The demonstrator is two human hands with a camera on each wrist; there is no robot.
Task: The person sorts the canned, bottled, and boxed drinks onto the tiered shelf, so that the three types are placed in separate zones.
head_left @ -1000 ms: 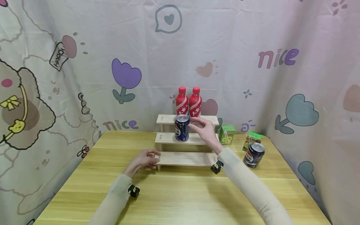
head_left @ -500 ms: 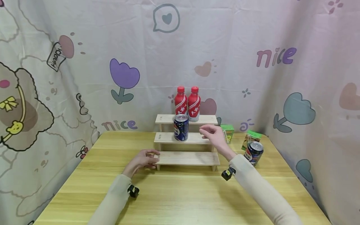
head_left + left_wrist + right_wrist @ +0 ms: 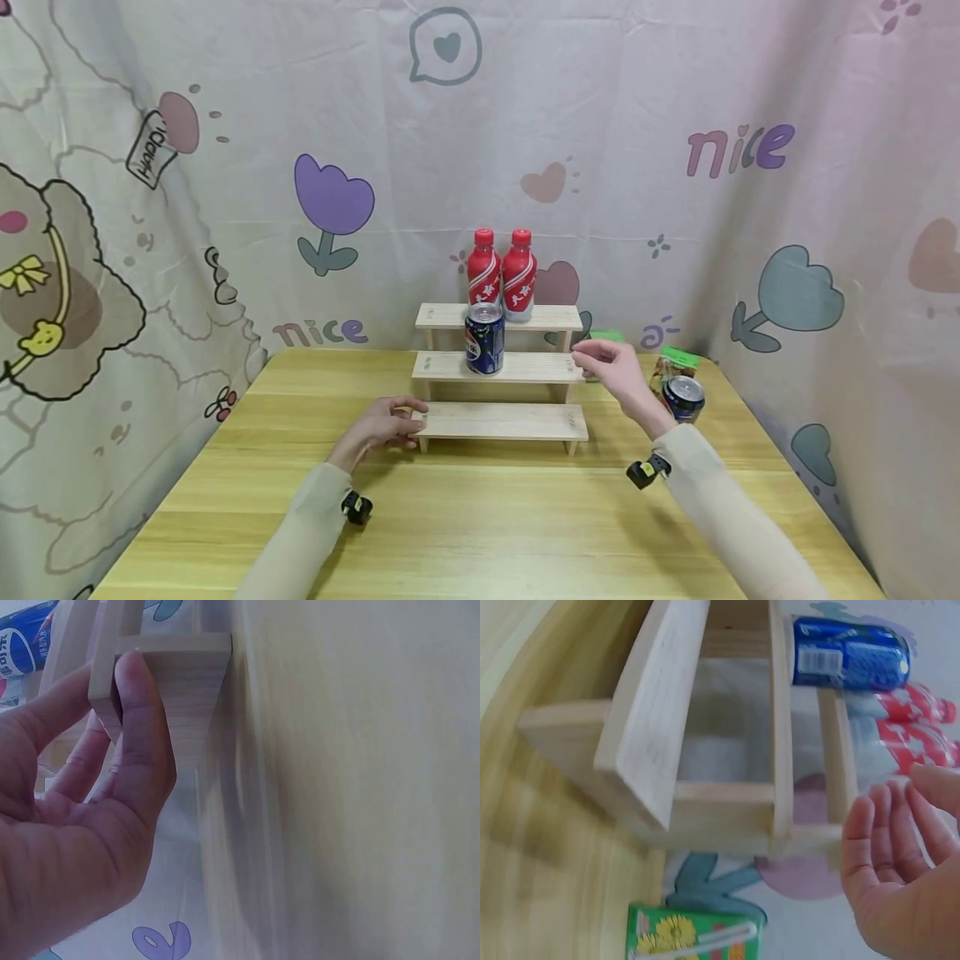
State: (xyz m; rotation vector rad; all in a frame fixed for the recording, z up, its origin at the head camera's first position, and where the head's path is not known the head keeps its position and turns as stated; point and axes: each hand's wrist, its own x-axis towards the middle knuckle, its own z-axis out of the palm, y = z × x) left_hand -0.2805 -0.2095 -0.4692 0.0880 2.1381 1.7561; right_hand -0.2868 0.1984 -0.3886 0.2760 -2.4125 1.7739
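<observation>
A three-tier wooden stepped shelf point(image 3: 501, 421) stands on the table. My left hand point(image 3: 381, 425) pinches the left end of its lowest board; the left wrist view shows the thumb point(image 3: 139, 690) on one face of the board and fingers on the other. On the left part of the middle tier stands a dark blue soda can point(image 3: 484, 340), upright. Two red drink bottles point(image 3: 483, 267) are side by side on the top tier. My right hand point(image 3: 618, 375) hovers at the shelf's right end, holding nothing, its fingers loosely bent in the right wrist view.
Right of the shelf, a green drink carton point(image 3: 694, 930) is mostly hidden behind my right hand in the head view. Farther right, a second soda can point(image 3: 684, 398) stands before another green-topped carton point(image 3: 675, 362). A patterned curtain point(image 3: 450, 167) hangs behind the table point(image 3: 480, 533).
My right hand has let go of the soda can on the middle tier and moved right, past the shelf's end. My left hand stays at the lowest board.
</observation>
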